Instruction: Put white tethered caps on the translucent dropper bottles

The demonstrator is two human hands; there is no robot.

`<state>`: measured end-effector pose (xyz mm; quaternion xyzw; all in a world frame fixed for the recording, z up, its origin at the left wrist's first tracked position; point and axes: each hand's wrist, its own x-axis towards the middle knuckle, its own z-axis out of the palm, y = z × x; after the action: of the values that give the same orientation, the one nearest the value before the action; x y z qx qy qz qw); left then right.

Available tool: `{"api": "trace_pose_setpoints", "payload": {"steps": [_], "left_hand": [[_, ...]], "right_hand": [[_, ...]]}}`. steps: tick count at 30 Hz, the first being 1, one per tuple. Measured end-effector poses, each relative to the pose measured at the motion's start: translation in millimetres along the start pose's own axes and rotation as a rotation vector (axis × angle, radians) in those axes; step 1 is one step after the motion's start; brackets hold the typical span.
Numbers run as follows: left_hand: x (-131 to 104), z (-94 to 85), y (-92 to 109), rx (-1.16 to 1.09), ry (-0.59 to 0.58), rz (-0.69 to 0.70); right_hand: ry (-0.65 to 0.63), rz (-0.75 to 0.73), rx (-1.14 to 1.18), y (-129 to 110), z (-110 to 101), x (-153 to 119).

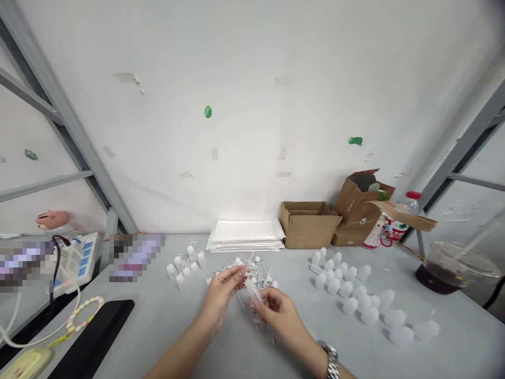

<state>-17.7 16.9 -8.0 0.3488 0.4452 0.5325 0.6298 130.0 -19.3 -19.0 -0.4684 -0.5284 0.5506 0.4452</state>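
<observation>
In my right hand (pixel 274 305) is a small translucent white plastic bottle (pixel 254 292), tilted with its neck towards my left hand. Thumb and fingers of my left hand (pixel 224 287) pinch a thin white strip (pixel 250 260) at the bottle's neck; whether it is joined to the bottle is hard to make out. Just beyond my hands lies a loose pile of small white caps with thin strips (pixel 262 273). To the left of them stand several small bottles with caps and loops (pixel 187 268). Many frosted bottles without visible loops (pixel 359 295) are spread to the right.
Against the wall are a stack of white envelopes (pixel 246 234), an open cardboard box (pixel 310 226) and a brown paper bag (pixel 353 210). A cup of dark drink (pixel 445 268) stands far right. A power strip (pixel 82 260) and a black flat object (pixel 94 337) lie left.
</observation>
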Motion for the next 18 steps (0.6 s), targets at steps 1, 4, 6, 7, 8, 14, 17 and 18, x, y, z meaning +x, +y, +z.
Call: {"api": "trace_pose_setpoints", "payload": {"steps": [1, 4, 6, 7, 8, 14, 17, 18], "left_hand": [[-2.6, 1.9, -0.8, -0.004, -0.015, -0.012], [-6.8, 5.4, -1.9, 0.007, -0.034, -0.008], [-7.4, 5.7, -1.7, 0.019, -0.039, -0.002], [-7.4, 5.5, -1.6, 0.024, -0.045, -0.001], [-7.5, 5.3, -1.4, 0.028, -0.05, -0.001], [-11.4, 9.8, 0.1, 0.067, -0.128, 0.045], [-15.3, 15.2, 0.4, 0.033, -0.179, 0.072], [-16.7, 16.6, 0.2, 0.012, -0.183, 0.072]], "right_hand": [[0.0, -0.001, -0.005, -0.3, 0.9, -0.2], [0.02, 0.007, -0.015, -1.1, 1.6, 0.2], [0.036, 0.012, -0.016, -1.0, 0.9, 0.7], [0.041, 0.011, -0.019, -0.6, 0.4, 0.7], [0.046, 0.009, -0.024, 0.1, -0.1, 0.7], [0.124, -0.028, -0.164, 2.5, -2.2, -0.7], [0.189, -0.068, -0.273, 1.4, -2.0, -1.9], [0.205, -0.086, -0.296, 1.1, -1.6, -2.3]]}}
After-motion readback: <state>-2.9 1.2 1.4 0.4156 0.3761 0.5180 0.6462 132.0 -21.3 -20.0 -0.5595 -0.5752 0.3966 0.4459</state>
